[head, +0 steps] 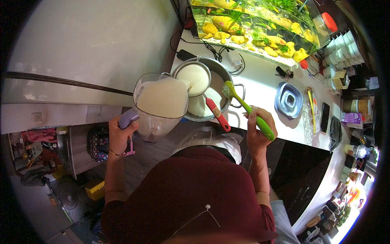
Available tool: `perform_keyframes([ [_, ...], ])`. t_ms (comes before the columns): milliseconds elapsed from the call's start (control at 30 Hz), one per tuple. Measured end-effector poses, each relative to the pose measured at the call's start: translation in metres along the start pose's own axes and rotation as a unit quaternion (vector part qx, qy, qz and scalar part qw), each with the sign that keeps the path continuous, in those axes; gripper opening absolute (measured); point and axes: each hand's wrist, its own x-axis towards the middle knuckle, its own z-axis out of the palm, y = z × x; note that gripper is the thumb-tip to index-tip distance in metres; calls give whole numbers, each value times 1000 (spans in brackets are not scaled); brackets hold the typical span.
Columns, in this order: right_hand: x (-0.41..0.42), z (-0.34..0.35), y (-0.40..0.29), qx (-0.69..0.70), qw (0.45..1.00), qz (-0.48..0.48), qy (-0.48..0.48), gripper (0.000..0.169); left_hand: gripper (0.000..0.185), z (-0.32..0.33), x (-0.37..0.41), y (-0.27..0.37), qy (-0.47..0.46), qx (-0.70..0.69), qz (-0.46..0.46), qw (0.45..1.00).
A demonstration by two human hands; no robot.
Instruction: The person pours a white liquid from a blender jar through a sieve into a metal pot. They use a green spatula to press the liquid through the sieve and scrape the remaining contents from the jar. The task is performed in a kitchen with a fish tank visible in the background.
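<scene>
My left hand (pixel 123 128) grips the purple handle of a clear pitcher (pixel 161 122), which is tilted so its creamy liquid (pixel 163 97) runs over the lip. The stream lands in a round fine-mesh strainer (pixel 195 77) with a red handle (pixel 218 114). That strainer rests across the rim of a metal pot (pixel 227 73), where more pale liquid (pixel 207 103) lies below. In my right hand (pixel 259 128) is a green spatula (pixel 243 102), its smeared head held up by the pot's right rim.
A lit fish tank (pixel 253 30) stands at the back of the white counter (pixel 256 80), with cables and a white adapter (pixel 234 58) before it. To the right lie a blue plastic lid (pixel 289 100), keys (pixel 285 72), a plastic packet (pixel 312 113) and a phone (pixel 325 117).
</scene>
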Motion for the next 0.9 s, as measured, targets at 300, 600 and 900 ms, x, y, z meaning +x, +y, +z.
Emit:
perform_keyframes([
  [300, 0, 0, 1, 1, 1000, 1, -2, 8, 36, 1, 1, 5, -9, -13, -3, 1000],
  [600, 1, 3, 3, 8, 1000, -11, -18, 9, 34, 1, 1, 5, -6, -11, -9, 1000],
  [900, -1, 38, 25, 65, 984, 134, -93, 13, 33, -2, 3, 2, -13, -5, -11, 1000],
])
